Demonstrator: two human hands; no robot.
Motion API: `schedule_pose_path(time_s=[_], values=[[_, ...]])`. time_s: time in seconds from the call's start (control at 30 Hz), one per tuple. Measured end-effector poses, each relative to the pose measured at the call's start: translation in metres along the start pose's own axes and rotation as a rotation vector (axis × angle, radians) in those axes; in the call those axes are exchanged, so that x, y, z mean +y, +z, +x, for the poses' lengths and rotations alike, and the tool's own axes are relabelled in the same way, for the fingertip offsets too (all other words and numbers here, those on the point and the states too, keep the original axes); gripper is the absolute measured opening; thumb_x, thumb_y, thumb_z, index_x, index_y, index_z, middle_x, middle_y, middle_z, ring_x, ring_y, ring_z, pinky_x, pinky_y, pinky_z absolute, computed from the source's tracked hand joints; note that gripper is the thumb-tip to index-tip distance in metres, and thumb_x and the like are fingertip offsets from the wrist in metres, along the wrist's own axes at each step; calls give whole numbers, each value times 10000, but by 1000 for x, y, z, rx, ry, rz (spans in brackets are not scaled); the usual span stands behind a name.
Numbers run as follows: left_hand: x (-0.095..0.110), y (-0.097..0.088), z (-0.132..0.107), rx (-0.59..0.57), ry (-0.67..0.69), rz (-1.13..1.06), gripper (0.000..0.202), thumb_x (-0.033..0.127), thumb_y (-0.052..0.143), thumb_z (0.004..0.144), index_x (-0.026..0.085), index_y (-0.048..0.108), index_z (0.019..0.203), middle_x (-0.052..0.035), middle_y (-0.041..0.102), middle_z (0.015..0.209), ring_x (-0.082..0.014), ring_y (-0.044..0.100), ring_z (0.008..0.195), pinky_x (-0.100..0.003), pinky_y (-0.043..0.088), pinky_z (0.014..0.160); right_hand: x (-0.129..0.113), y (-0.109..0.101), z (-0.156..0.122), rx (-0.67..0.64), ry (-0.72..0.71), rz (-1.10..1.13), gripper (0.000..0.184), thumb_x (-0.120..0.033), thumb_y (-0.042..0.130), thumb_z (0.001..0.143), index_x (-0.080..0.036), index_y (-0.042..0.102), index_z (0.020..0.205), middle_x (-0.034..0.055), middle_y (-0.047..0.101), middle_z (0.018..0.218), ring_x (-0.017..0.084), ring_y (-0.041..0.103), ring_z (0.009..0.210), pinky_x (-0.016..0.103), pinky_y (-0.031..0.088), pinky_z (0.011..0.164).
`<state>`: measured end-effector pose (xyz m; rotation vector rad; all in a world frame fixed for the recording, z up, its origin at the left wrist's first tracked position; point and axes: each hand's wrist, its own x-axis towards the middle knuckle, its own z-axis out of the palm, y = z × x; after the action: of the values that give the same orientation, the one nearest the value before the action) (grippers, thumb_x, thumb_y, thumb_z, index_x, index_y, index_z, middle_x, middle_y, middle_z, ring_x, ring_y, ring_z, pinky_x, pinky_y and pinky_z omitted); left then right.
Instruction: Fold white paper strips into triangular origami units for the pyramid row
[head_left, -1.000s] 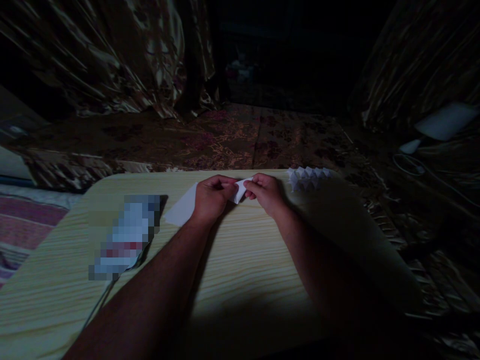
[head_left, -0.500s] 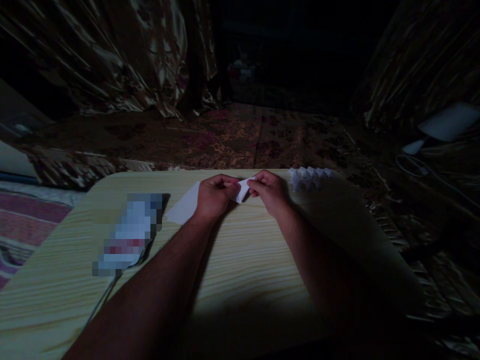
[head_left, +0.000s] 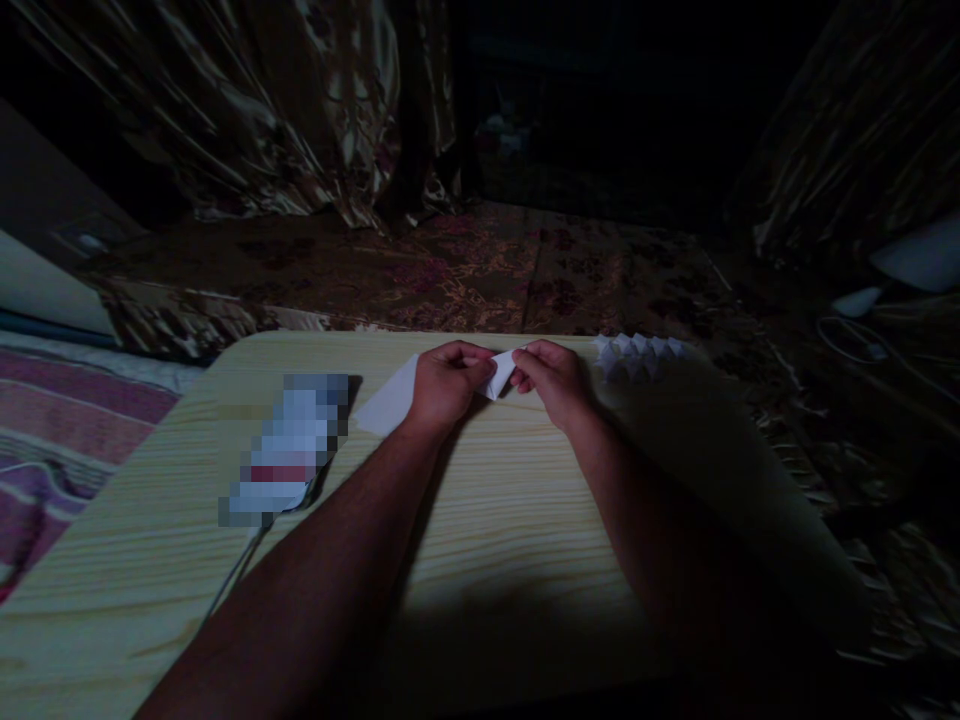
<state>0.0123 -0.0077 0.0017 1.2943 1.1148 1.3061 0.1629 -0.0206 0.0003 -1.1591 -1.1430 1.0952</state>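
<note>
Between my two hands, above the far part of the wooden table (head_left: pixel 480 510), is a small piece of folded white paper (head_left: pixel 501 376). My left hand (head_left: pixel 450 385) pinches its left end between thumb and fingers. At the upper right end, my right hand (head_left: pixel 551 375) pinches it the same way. Flat white paper sheets (head_left: pixel 390 398) lie on the table just left of my left hand and partly behind it. Beyond my right hand, several small folded white paper pieces (head_left: pixel 637 358) stand grouped near the table's far edge.
A blurred-out device (head_left: pixel 289 445) with a cable (head_left: pixel 232 572) lies on the table's left side. Behind the table is a patterned cloth-covered ledge (head_left: pixel 450 270) below curtains (head_left: pixel 360 110). A white lamp (head_left: pixel 922 255) stands at the right. Striped bedding (head_left: pixel 90 400) is at the left.
The whole view has shifted, so the table and things on it appear further right. Both hands keep their pinch on the folded paper, with the right fingers slightly moved.
</note>
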Motion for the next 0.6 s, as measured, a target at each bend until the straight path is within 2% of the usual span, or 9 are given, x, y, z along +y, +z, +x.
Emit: schedule_pose_path(time_s=[0.13, 0.6], values=[[0, 0, 1, 5, -6, -38, 249, 299, 764, 603, 132, 703, 777, -24, 668, 634, -105, 551, 513, -215, 421, 507, -2, 1, -1, -81, -6, -84, 234, -365, 644, 722, -164, 557, 640, -8, 617, 557, 79, 527, 477, 187, 398, 465], [1, 1, 1, 15, -38, -65, 245, 292, 766, 589, 136, 697, 765, -28, 671, 635, -114, 558, 511, -226, 423, 497, 3, 3, 0, -55, -39, -108, 228, -361, 611, 747, -179, 510, 653, -17, 599, 553, 89, 524, 462, 203, 391, 453]])
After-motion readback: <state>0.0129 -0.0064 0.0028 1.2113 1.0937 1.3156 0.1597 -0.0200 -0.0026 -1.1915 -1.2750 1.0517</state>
